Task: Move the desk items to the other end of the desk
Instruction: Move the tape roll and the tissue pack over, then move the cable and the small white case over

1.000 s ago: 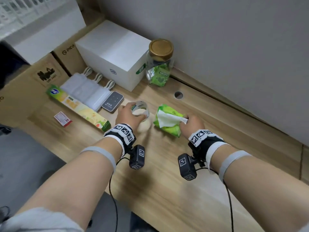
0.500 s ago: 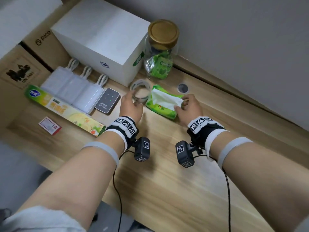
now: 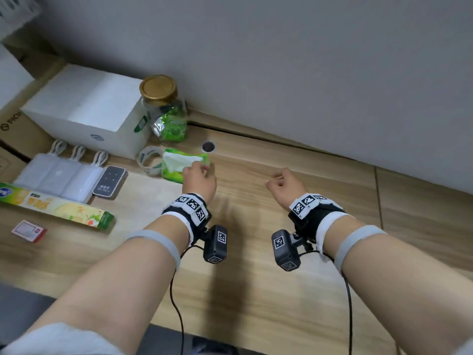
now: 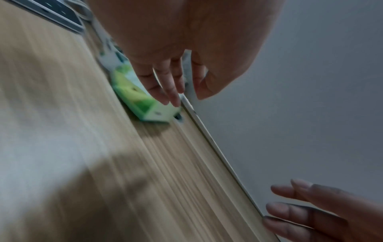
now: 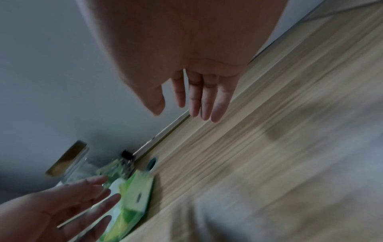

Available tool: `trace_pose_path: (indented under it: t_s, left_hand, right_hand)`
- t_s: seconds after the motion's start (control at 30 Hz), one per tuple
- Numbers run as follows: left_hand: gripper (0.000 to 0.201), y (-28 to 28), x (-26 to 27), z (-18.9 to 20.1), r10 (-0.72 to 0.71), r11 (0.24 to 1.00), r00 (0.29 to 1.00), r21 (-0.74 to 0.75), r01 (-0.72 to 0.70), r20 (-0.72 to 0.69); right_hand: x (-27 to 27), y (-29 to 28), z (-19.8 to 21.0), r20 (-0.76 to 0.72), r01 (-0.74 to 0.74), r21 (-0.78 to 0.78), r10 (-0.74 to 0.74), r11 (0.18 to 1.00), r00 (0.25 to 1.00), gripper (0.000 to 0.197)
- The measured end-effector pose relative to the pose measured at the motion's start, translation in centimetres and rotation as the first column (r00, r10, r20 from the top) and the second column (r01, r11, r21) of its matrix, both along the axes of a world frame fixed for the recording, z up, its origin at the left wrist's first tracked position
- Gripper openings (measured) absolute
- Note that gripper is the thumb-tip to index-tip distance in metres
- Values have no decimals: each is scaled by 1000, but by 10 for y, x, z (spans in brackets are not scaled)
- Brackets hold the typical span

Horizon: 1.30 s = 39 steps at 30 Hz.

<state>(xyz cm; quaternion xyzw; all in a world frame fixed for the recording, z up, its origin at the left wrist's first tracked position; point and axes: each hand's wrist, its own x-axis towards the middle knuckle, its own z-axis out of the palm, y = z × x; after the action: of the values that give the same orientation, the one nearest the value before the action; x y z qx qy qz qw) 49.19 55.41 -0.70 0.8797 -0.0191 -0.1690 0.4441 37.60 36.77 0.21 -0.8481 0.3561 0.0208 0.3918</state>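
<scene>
Tissue pack (image 3: 179, 165) and tape (image 3: 148, 160) sit grouped at counter (image 3: 256, 290) end; both hands, left (image 3: 198, 179) and right (image 3: 284, 185), hover empty, fingers (image 5: 207, 101) loosely spread

My left hand (image 3: 198, 179) loose over green tissue pack (image 3: 179, 163), tape roll (image 3: 149, 160) beside it. My right hand (image 3: 285, 184) empty above bare desk (image 3: 256, 290), fingers relaxed.

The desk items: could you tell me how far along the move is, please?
Done, it seems: tape roll and tissue pack lie beside the jar and white box. In hand: nothing; left hand and right hand are open. Nothing left is visible.
</scene>
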Motion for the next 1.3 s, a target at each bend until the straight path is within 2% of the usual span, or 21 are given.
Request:
trace_pose_path:
  t_s: [0.2, 0.4, 0.5, 0.57, 0.67, 0.77, 0.87, 0.97, 1.03, 1.1, 1.17, 1.3]
  left_hand:
    - [16, -132, -158, 17, -271, 962, 962, -35, 271, -5]
    - [22, -256, -340, 55, -512, 853, 858, -139, 504, -29]
    - [18, -297, -407, 74, -617, 779, 787, -149, 609, -4]
    - [18, -322, -441, 86, -671, 734, 742, -134, 665, 5]
    - [25, -361, -485, 102, -740, 659, 669, -133, 741, 62]
    - [31, -400, -530, 113, -822, 541, 561, -170, 823, 100]
    - [29, -435, -576, 112, -884, 426, 454, -206, 881, 110]
    - [28, -464, -625, 102, -928, 337, 360, -202, 920, 96]
    - [26, -484, -658, 94, -951, 285, 302, -180, 942, 73]
    - [24, -508, -689, 85, -965, 246, 256, -149, 958, 52]
    - [24, -537, -722, 74, -974, 218, 224, -119, 969, 40]
    - [24, -598, -795, 52, -976, 216, 217, -58, 975, 1]
  right_hand:
    - [-194, -101, 22, 9, 135, -25, -135, 990, 991, 27]
    - [-405, -209, 45, -79, 367, -73, -373, 927, 925, 13]
    - [-487, -245, 58, -78, 482, -105, -490, 870, 868, 18]
    - [-530, -260, 66, -50, 549, -111, -557, 828, 829, 19]
    - [-585, -275, 76, -9, 629, -100, -633, 771, 774, 7]
    - [-637, -285, 88, 1, 709, -110, -714, 696, 700, 14]
    - [-689, -292, 97, 11, 761, -147, -768, 632, 641, 17]
    - [-744, -303, 98, 29, 807, -152, -813, 571, 581, 4]
    - [-781, -315, 94, 58, 833, -134, -835, 536, 547, 13]
    - [-816, -331, 86, 62, 853, -129, -855, 505, 515, 8]
    - [-851, -352, 71, 67, 869, -122, -869, 480, 490, 12]
    - [-921, -404, 33, 29, 863, -99, -866, 495, 499, 14]
